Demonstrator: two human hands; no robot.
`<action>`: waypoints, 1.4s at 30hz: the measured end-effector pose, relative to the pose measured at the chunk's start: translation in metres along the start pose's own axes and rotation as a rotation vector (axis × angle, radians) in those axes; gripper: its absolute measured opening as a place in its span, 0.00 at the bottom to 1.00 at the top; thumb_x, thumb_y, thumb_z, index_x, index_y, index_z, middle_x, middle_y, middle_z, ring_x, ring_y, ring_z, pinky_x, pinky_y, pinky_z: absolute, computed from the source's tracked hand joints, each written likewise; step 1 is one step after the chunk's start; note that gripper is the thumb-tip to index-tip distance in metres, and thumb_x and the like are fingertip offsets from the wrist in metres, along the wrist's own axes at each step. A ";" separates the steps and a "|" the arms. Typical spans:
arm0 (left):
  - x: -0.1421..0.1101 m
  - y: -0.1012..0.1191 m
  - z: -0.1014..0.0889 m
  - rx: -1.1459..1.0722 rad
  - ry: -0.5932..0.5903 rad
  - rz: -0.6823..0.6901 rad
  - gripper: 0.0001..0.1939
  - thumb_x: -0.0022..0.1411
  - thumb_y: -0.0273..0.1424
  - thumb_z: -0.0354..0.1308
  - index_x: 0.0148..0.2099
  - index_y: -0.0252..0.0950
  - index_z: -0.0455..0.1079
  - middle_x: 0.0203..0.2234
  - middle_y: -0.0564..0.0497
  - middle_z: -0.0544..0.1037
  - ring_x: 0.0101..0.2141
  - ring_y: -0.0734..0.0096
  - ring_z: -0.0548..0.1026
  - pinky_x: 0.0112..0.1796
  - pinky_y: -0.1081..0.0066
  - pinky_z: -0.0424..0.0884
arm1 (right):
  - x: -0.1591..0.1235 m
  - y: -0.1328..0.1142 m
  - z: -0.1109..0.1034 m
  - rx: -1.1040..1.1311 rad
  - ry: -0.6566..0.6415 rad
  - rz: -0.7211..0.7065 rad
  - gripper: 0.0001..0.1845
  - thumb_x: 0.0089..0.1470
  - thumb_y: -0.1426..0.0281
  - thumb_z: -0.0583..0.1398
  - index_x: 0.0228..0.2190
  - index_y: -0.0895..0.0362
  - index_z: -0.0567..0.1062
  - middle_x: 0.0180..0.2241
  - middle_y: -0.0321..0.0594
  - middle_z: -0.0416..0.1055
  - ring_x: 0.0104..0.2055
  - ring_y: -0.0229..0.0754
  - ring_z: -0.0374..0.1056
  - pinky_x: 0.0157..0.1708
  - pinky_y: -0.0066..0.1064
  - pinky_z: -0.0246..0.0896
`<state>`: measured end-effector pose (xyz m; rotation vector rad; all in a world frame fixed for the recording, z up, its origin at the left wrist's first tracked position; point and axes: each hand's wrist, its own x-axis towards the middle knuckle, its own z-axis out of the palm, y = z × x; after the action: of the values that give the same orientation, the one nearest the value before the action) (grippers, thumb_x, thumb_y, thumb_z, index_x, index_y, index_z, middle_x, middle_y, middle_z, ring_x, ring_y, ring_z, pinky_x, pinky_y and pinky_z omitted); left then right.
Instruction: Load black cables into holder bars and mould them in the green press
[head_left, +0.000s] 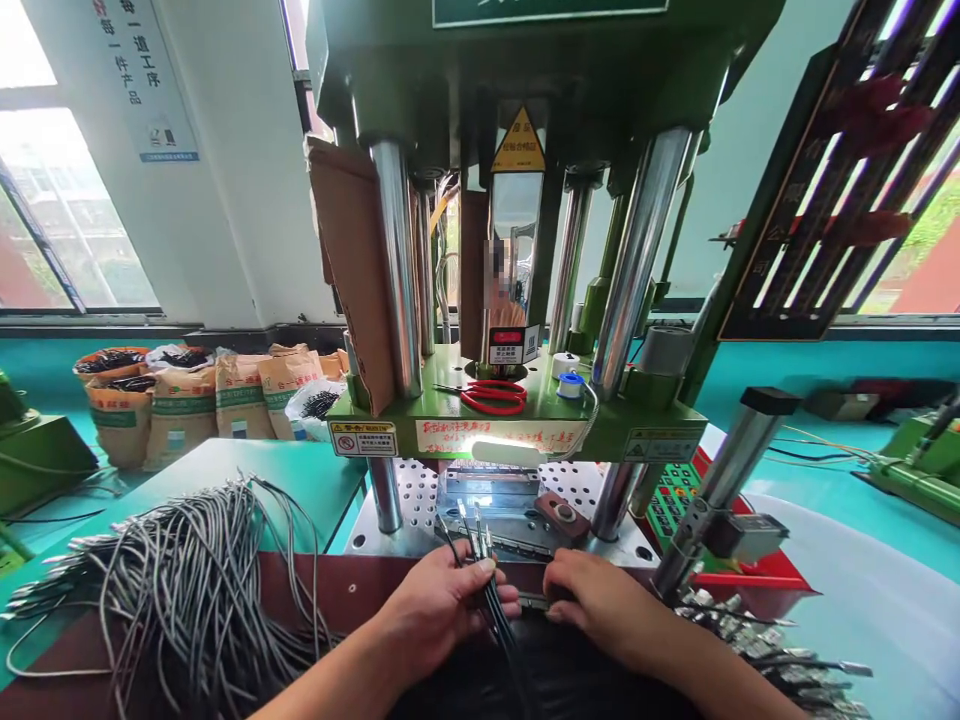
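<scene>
My left hand (454, 610) is closed around a small bunch of black cables (501, 622), their bare metal tips pointing up past my thumb and the black lengths hanging towards my lap. To its right, my right hand (596, 605) has its fingers curled at the front edge of the press bed; what they grip, if anything, is hidden. Just beyond both hands lies a long metal mould bar (510, 545), its right end by my right fingertips. Behind it sits a metal mould block (491, 490) under the green press (397, 432). A brown block with a round knob (564, 512) rests beside it.
A large heap of grey cables (202, 560) covers the table at left. More cables with metal connectors (780, 650) lie at right, near a red tray (757, 585). Red-handled scissors (495, 396) and a solder spool (571, 386) rest on the press plate. Steel columns (386, 500) flank the bed.
</scene>
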<state>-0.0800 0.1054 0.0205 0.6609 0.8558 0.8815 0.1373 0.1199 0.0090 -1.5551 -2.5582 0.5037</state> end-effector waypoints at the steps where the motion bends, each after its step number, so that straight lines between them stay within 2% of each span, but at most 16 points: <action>1: 0.000 0.000 0.001 -0.009 0.016 0.008 0.06 0.58 0.22 0.58 0.38 0.30 0.63 0.28 0.49 0.73 0.31 0.68 0.77 0.40 0.62 0.74 | 0.000 -0.001 -0.001 -0.016 -0.015 -0.026 0.04 0.51 0.72 0.60 0.32 0.57 0.74 0.36 0.41 0.73 0.39 0.45 0.68 0.38 0.32 0.59; 6: 0.001 -0.001 0.005 -0.007 0.116 -0.022 0.03 0.59 0.21 0.57 0.35 0.29 0.64 0.25 0.49 0.73 0.26 0.72 0.75 0.31 0.71 0.74 | -0.002 -0.008 -0.008 -0.157 -0.080 -0.145 0.07 0.54 0.74 0.56 0.36 0.59 0.73 0.39 0.46 0.72 0.41 0.48 0.69 0.39 0.34 0.60; 10: 0.004 -0.002 0.004 -0.014 0.152 -0.041 0.04 0.58 0.21 0.55 0.30 0.29 0.65 0.20 0.51 0.71 0.19 0.78 0.70 0.24 0.76 0.71 | 0.000 -0.019 -0.023 -0.258 -0.073 -0.156 0.13 0.57 0.77 0.49 0.39 0.61 0.71 0.40 0.51 0.71 0.34 0.48 0.71 0.32 0.35 0.60; 12: 0.006 -0.003 0.003 -0.032 0.159 -0.039 0.05 0.58 0.21 0.57 0.29 0.29 0.65 0.20 0.52 0.70 0.18 0.79 0.69 0.22 0.78 0.70 | 0.000 -0.024 -0.033 -0.264 -0.049 -0.153 0.13 0.57 0.75 0.51 0.41 0.62 0.71 0.42 0.53 0.70 0.37 0.49 0.71 0.34 0.35 0.60; 14: 0.006 -0.004 0.002 -0.038 0.170 -0.042 0.05 0.57 0.21 0.58 0.30 0.29 0.65 0.20 0.52 0.70 0.18 0.80 0.69 0.21 0.79 0.69 | -0.001 -0.024 -0.040 -0.222 -0.065 -0.145 0.12 0.52 0.73 0.57 0.40 0.61 0.72 0.41 0.51 0.72 0.40 0.51 0.70 0.35 0.35 0.59; 17: 0.006 -0.004 0.000 -0.021 0.177 -0.051 0.05 0.58 0.23 0.59 0.31 0.29 0.65 0.20 0.53 0.70 0.18 0.80 0.69 0.20 0.80 0.68 | -0.004 -0.020 -0.042 -0.088 -0.118 -0.144 0.09 0.47 0.71 0.61 0.34 0.57 0.76 0.34 0.44 0.76 0.36 0.48 0.71 0.31 0.32 0.58; 20: 0.007 -0.003 0.002 -0.003 0.179 -0.059 0.05 0.58 0.25 0.59 0.33 0.30 0.64 0.20 0.55 0.68 0.17 0.82 0.67 0.19 0.81 0.65 | -0.002 -0.014 -0.037 0.238 -0.051 -0.145 0.06 0.50 0.70 0.58 0.30 0.57 0.76 0.29 0.40 0.75 0.31 0.43 0.69 0.29 0.30 0.57; 23: 0.010 0.000 0.010 0.024 0.204 -0.090 0.06 0.58 0.25 0.59 0.33 0.32 0.63 0.19 0.56 0.66 0.16 0.83 0.64 0.18 0.82 0.60 | 0.011 -0.015 -0.027 0.761 0.005 0.041 0.11 0.51 0.63 0.58 0.25 0.58 0.72 0.21 0.35 0.69 0.20 0.36 0.64 0.19 0.27 0.54; 26: 0.015 0.005 0.023 0.083 0.210 -0.127 0.06 0.57 0.26 0.59 0.32 0.32 0.64 0.18 0.57 0.64 0.15 0.85 0.60 0.16 0.83 0.56 | 0.029 -0.019 -0.015 1.038 0.075 0.183 0.19 0.52 0.53 0.55 0.24 0.57 0.68 0.21 0.33 0.66 0.16 0.32 0.58 0.14 0.24 0.50; 29: 0.019 0.007 0.032 0.144 0.153 -0.122 0.07 0.54 0.29 0.61 0.34 0.31 0.67 0.18 0.58 0.63 0.15 0.85 0.58 0.16 0.82 0.53 | 0.038 -0.019 -0.006 1.153 0.167 0.231 0.23 0.52 0.48 0.51 0.26 0.56 0.66 0.20 0.30 0.64 0.16 0.30 0.55 0.14 0.22 0.50; 33: 0.020 0.002 0.033 0.146 0.095 -0.114 0.11 0.50 0.32 0.64 0.31 0.32 0.67 0.17 0.59 0.60 0.15 0.86 0.54 0.15 0.82 0.49 | 0.037 -0.014 -0.002 1.268 0.220 0.274 0.23 0.51 0.47 0.54 0.29 0.55 0.67 0.12 0.26 0.58 0.14 0.31 0.51 0.13 0.21 0.47; 38: 0.019 -0.001 0.031 0.157 -0.023 -0.113 0.11 0.52 0.34 0.62 0.33 0.30 0.71 0.17 0.58 0.60 0.15 0.86 0.53 0.15 0.80 0.47 | 0.036 -0.013 -0.001 1.265 0.208 0.232 0.23 0.54 0.48 0.53 0.29 0.57 0.68 0.11 0.27 0.60 0.12 0.30 0.50 0.12 0.21 0.44; 42: 0.018 0.002 0.036 0.208 -0.041 -0.114 0.13 0.53 0.36 0.62 0.34 0.29 0.73 0.17 0.57 0.62 0.14 0.86 0.53 0.15 0.79 0.47 | 0.037 -0.016 -0.001 1.247 0.181 0.221 0.24 0.55 0.48 0.53 0.34 0.57 0.71 0.11 0.26 0.59 0.12 0.31 0.50 0.11 0.21 0.45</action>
<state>-0.0438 0.1161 0.0337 0.8003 0.9472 0.6799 0.1069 0.1458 0.0119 -1.2192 -1.3232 1.4836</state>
